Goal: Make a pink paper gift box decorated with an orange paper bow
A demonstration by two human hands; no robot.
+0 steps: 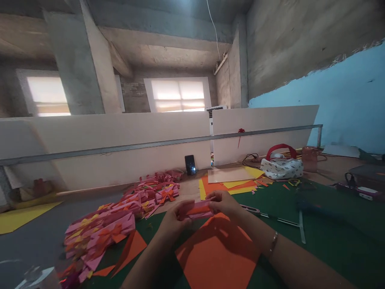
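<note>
Between my two hands is a folded piece of pink paper (200, 214) with an orange strip (199, 209) along its middle. My left hand (177, 214) pinches its left end. At the right end, the fingers of my right hand (224, 202) are closed on the same paper. Below them an orange sheet (219, 257) lies on the green mat (279, 249), in the shadow of my hands. To the left, many pink paper pieces with orange and yellow bows (110, 233) are heaped in a long row.
Behind my hands lie yellow and orange sheets (207, 185) under a clear board (230, 175). A phone (190, 165) leans on the white partition (144, 160). Right of my arm are a cutter (251, 209) and a white bag with red handles (282, 167). Orange scraps (130, 251) lie at left.
</note>
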